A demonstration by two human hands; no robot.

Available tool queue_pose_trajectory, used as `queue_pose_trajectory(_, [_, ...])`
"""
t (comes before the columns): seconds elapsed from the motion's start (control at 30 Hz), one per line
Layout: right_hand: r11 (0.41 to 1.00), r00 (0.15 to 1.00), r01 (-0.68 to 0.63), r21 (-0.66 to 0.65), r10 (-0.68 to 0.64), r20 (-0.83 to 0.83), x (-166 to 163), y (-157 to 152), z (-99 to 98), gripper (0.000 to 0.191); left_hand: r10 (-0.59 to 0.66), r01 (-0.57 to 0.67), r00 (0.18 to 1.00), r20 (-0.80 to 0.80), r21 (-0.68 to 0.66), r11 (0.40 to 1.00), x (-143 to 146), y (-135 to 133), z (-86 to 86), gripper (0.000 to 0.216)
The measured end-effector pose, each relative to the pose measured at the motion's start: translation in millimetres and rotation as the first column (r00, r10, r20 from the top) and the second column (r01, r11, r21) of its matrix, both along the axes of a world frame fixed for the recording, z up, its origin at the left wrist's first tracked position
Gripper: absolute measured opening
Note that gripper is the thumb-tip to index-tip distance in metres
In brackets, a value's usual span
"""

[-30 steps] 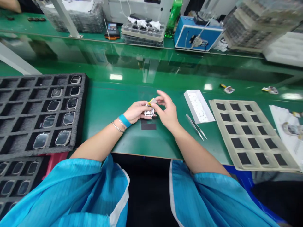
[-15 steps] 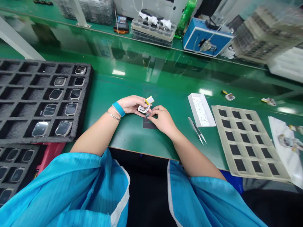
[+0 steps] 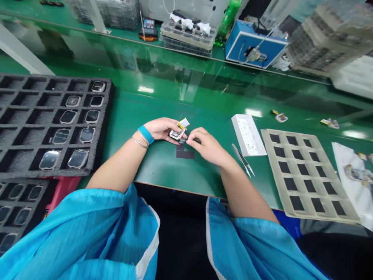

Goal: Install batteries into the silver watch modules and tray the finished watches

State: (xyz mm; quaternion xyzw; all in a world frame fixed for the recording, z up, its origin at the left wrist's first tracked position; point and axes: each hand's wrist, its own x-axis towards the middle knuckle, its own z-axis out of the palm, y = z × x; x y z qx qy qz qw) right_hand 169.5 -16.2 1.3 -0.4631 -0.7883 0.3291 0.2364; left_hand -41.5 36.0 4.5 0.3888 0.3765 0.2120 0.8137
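to the left, a black foam tray (image 3: 101,128) with watch screens in its cells; to the right, steel tweezers (image 3: 242,159) lying just beside a white box (image 3: 247,134), then a beige cell tray (image 3: 275,171). in the left hand (image 3: 159,130), a small silver watch body (image 3: 176,134) pinched firmly between thumb and fingers, a white tab (image 3: 183,123) with yellow edging sticking up from it, all just above a black pad (image 3: 185,154) on the green bench (image 3: 140,163). right hand (image 3: 205,146) half open, close beside the watch body but apart from it, apparently empty
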Motion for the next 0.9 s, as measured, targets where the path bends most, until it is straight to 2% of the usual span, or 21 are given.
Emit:
queue_pose_trajectory(0.13, [0.987, 0.985, 0.156, 0.042, -0.158, 0.065, -3.9, 2.5, -6.3, 0.002, -0.005, 0.005, 1.0, 0.002, 0.004, 1.0, -0.8, -0.3, 0.2, 0.022])
queue_pose_trajectory(0.2, [0.982, 0.973, 0.177, 0.063, -0.184, 0.14, -12.4, 0.8, -13.1, 0.004, -0.006, 0.006, 1.0, -0.001, 0.007, 1.0, -1.0, -0.6, 0.7, 0.022])
queue_pose_trajectory(0.33, [0.988, 0.961, 0.141, 0.063, -0.151, 0.231, -24.4, -3.6, -19.0, 0.008, -0.007, 0.007, 1.0, -0.009, 0.002, 1.0, -0.6, -1.2, 2.3, 0.021])
queue_pose_trajectory(0.47, [0.996, 0.97, 0.078, -0.037, -0.067, 0.233, -18.8, -3.0, -12.0, 0.009, -0.009, 0.009, 1.0, -0.01, -0.002, 1.0, 0.2, -1.0, 2.9, 0.02])
queue_pose_trajectory(0.57, [0.997, 0.993, -0.027, -0.074, 0.035, 0.115, -7.1, -0.3, -2.9, 0.01, -0.002, 0.002, 1.0, -0.017, -0.006, 1.0, 0.1, -0.3, 2.8, 0.02])
queue_pose_trajectory(0.63, [0.997, 0.997, -0.071, -0.032, 0.071, -0.012, 0.2, 1.8, 3.2, 0.01, 0.006, -0.006, 0.999, -0.032, -0.003, 1.0, 0.2, -0.7, 3.6, 0.02])
queue_pose_trajectory(0.77, [0.991, 0.946, 0.08, 0.105, -0.042, -0.321, 4.7, 3.6, 9.8, 0.012, 0.047, -0.046, 0.997, -0.068, 0.014, 0.999, 5.5, -5.7, 8.4, 0.024])
queue_pose_trajectory(0.9, [0.986, 0.828, 0.167, 0.017, -0.131, -0.546, -2.2, 2.4, 6.1, 0.017, 0.222, -0.215, 0.968, -0.115, 0.073, 0.974, 20.3, -16.1, 13.0, 0.015])
